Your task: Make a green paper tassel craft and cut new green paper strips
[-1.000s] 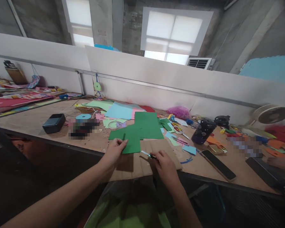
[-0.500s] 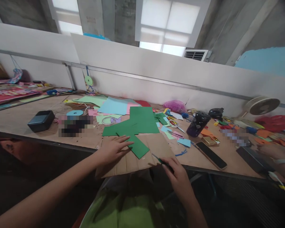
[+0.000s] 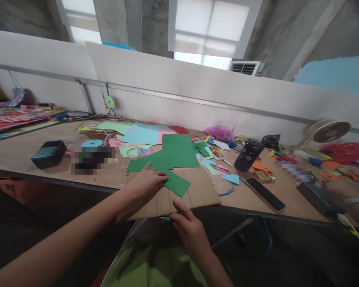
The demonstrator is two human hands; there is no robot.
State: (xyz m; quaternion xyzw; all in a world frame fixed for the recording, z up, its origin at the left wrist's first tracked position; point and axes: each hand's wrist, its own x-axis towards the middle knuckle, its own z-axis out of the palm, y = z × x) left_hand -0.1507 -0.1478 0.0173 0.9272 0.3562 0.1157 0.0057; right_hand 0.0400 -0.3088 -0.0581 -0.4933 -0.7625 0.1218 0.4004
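My left hand [image 3: 148,183] rests over the left end of a small green paper piece [image 3: 178,183], its fingers drawn together on it. That piece lies slanted on a sheet of brown cardboard [image 3: 200,187] at the table's front edge. Just behind are a large green sheet [image 3: 181,149] and another green piece [image 3: 146,159]. My right hand [image 3: 187,225] is closed at the cardboard's front edge, thumb over the top. A bit of teal, apparently the craft knife [image 3: 166,218], shows by its fingertips; most of it is hidden.
Coloured paper [image 3: 142,133] lies behind the green sheets. Rightward are scissors [image 3: 223,169], a dark tumbler [image 3: 247,154], a phone [image 3: 265,194] and a fan [image 3: 329,130]. A black box [image 3: 48,154] stands left. Another person's hand [image 3: 338,189] rests at far right.
My right hand has moved left and toward me, to the cardboard's front edge; the craft knife's tip is now out of sight. My left fingers have drawn together, and the small green piece has turned slightly.
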